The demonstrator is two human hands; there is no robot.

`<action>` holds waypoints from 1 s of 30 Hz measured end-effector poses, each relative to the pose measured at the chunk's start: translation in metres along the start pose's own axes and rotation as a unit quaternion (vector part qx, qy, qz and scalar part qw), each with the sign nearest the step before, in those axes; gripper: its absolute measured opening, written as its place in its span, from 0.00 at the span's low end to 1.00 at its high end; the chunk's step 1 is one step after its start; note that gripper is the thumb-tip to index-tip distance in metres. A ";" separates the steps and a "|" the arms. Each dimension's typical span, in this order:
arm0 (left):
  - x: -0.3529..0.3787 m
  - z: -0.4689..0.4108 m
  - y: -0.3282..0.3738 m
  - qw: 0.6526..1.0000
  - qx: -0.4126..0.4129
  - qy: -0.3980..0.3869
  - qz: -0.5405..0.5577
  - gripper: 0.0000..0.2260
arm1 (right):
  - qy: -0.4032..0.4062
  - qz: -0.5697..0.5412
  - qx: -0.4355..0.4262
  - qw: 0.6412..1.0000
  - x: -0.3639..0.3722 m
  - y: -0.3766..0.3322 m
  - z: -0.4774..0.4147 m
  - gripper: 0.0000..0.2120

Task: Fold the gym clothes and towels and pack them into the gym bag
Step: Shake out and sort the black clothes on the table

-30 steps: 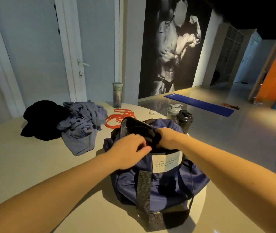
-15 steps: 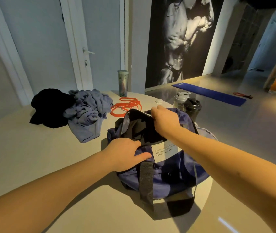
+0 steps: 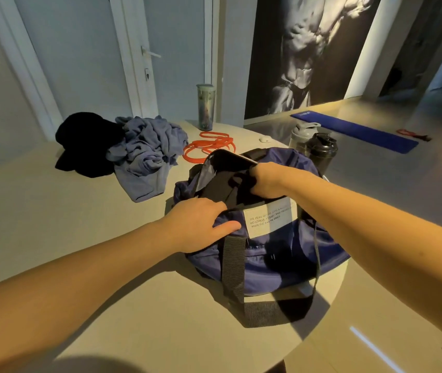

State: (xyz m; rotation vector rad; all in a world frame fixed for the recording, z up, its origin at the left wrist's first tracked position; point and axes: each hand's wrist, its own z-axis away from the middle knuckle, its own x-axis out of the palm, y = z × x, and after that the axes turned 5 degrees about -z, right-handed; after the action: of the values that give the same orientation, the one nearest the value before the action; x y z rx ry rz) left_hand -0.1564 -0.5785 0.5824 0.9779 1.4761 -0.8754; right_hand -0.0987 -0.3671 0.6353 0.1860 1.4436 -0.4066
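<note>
The navy blue nylon gym bag [image 3: 273, 254] sits on the round beige table [image 3: 80, 238], its right end at the table's rim. A hard tug toward that side could drag the soft bag off. A push away could topple the black shaker bottle [image 3: 320, 152] just behind the bag.

The left hand [image 3: 201, 227] has its grip hooked over the bag's near rim, thumb outside. The right hand [image 3: 271, 181] has its grip clamped on black fabric [image 3: 230, 184] in the bag's mouth; whether that is a garment or lining, I cannot tell. If either lets go, the limp mouth would likely sag closed.

The crumpled grey-blue garment [image 3: 147, 152] lies unfolded beyond the bag's left end.

The bag's mouth faces up and its label faces the person. Its long axis runs left to right, with the left end slightly farther away.
</note>
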 end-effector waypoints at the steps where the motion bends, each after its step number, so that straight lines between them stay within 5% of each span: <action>1: 0.000 0.000 0.000 1.000 -0.001 -0.002 0.001 0.26 | -0.002 0.025 0.033 0.999 0.000 0.004 -0.001 0.14; 8: -0.001 0.000 0.004 1.000 -0.007 -0.007 0.001 0.23 | 0.259 0.054 -0.046 0.963 0.009 0.007 -0.001 0.13; 10: -0.002 0.001 0.003 1.000 -0.001 0.002 -0.004 0.17 | 0.192 0.027 -0.040 0.980 0.009 0.008 -0.003 0.16; 12: -0.004 0.002 0.002 1.000 -0.001 0.011 -0.015 0.15 | 0.035 -0.072 -0.031 0.996 0.007 0.003 0.000 0.20; 14: -0.005 0.003 0.000 0.999 -0.005 0.019 -0.028 0.16 | -0.087 -0.182 -0.045 0.978 0.008 -0.005 0.005 0.24; 17: -0.003 0.006 -0.002 0.998 -0.005 0.046 -0.046 0.17 | -0.124 -0.252 -0.072 0.957 0.015 -0.014 0.003 0.25; 22: 0.007 0.007 -0.001 0.996 -0.033 0.074 -0.022 0.23 | -0.140 -0.170 -0.065 0.973 0.016 -0.019 -0.001 0.22; 26: 0.000 0.010 0.004 0.992 -0.034 0.118 0.031 0.15 | 0.006 -0.062 -0.078 0.995 -0.012 -0.008 0.006 0.15; 30: -0.027 0.025 0.008 0.992 -0.052 0.114 0.015 0.09 | 0.141 -0.083 -0.077 0.984 -0.035 -0.016 0.028 0.11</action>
State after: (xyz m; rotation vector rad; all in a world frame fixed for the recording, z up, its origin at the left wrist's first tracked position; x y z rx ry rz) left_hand -0.1379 -0.6013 0.6057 1.0465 1.6772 -0.6744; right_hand -0.0811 -0.3863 0.6748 -0.0027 1.7704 -0.4146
